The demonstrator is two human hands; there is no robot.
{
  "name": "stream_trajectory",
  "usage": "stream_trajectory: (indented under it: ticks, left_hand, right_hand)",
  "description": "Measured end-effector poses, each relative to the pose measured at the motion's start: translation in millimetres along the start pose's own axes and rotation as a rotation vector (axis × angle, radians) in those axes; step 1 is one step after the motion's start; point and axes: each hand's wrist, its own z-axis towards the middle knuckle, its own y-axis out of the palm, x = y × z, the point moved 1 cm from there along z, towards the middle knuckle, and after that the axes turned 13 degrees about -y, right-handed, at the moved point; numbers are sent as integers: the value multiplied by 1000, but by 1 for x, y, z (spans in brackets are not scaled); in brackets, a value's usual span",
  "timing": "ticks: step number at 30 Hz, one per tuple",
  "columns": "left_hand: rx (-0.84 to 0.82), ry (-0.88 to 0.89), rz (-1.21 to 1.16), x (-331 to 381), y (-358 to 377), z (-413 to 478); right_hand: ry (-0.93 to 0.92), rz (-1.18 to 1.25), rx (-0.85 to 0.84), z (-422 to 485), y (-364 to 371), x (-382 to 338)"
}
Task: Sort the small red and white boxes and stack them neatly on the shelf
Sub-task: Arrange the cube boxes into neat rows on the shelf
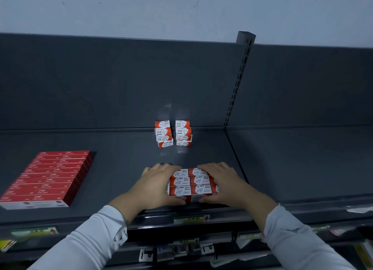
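A block of several small red and white paper clip boxes (190, 184) sits near the front edge of the dark grey shelf (121, 148). My left hand (155, 186) presses against the block's left side and my right hand (220, 184) against its right side, fingers curled over the far edge. Farther back, against the shelf's rear panel, stand two short stacks of the same boxes: a left stack (163, 136) and a right stack (183, 135), a small gap between them.
A flat block of larger red boxes (47, 178) lies on the shelf's left part. A slotted upright post (238, 78) divides the rear panel at right. Price labels (190, 219) hang on the shelf's front rail, with lower shelves beneath.
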Motion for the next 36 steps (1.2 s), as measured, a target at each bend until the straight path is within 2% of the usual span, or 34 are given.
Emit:
stream_trajectory:
  ticks: [6, 9, 13, 15, 24, 32, 36]
  left_hand:
    - [-27, -21, -9, 0, -2, 0]
    - [-55, -56, -106, 1, -11, -1]
    - [0, -129, -390, -11, -32, 11]
    - [63, -182, -428, -21, -42, 23]
    - [156, -245, -185, -43, -66, 69]
    - [97, -261, -37, -50, -57, 94]
    - [149, -255, -14, -53, -53, 105]
  right_hand:
    - [12, -29, -72, 2, -4, -1]
    - [46, 52, -124, 3, -13, -3]
    - [100, 179, -12, 15, -29, -7]
    - [134, 196, 34, 27, -35, -5]
    - [212, 128, 33, 93, -43, 3]
    - [270, 25, -38, 127, -32, 3]
    - [245, 29, 48, 131, -31, 5]
